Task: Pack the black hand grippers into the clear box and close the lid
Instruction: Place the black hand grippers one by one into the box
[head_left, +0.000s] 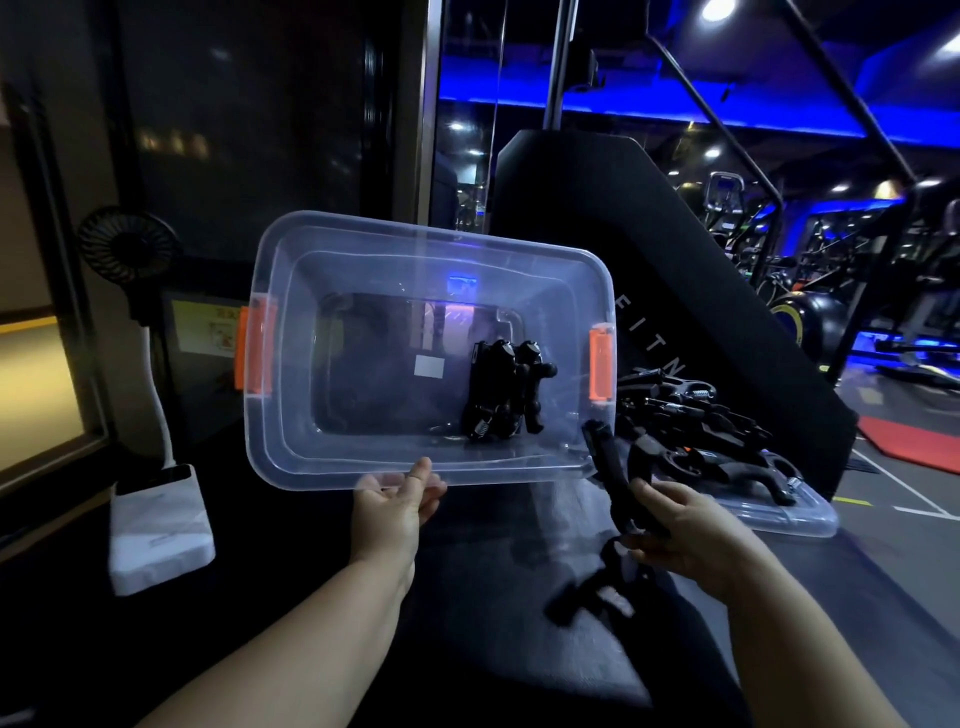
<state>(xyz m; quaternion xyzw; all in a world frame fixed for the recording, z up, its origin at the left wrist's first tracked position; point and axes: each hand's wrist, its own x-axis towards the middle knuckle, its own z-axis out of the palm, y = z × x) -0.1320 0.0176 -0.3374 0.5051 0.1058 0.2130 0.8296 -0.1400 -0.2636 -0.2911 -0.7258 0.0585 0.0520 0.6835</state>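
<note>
Firmly, right fingers (670, 501) grip one black gripper (604, 460); left fingers (418, 472) apparently pinch clear box (283, 449).

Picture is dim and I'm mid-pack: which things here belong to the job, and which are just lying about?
Job: clear plastic box with orange latches; black hand grippers inside it; black gripper in the right hand; black gripper pile on the clear flat lid.
Lying about: round black fan; white rectangular block.

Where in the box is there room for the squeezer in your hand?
The box floor is bare from the left orange latch across to the white sticker; the held gripper could go there. The right end, by the packed grippers, is crowded. The lid beside it is heaped with more grippers.
</note>
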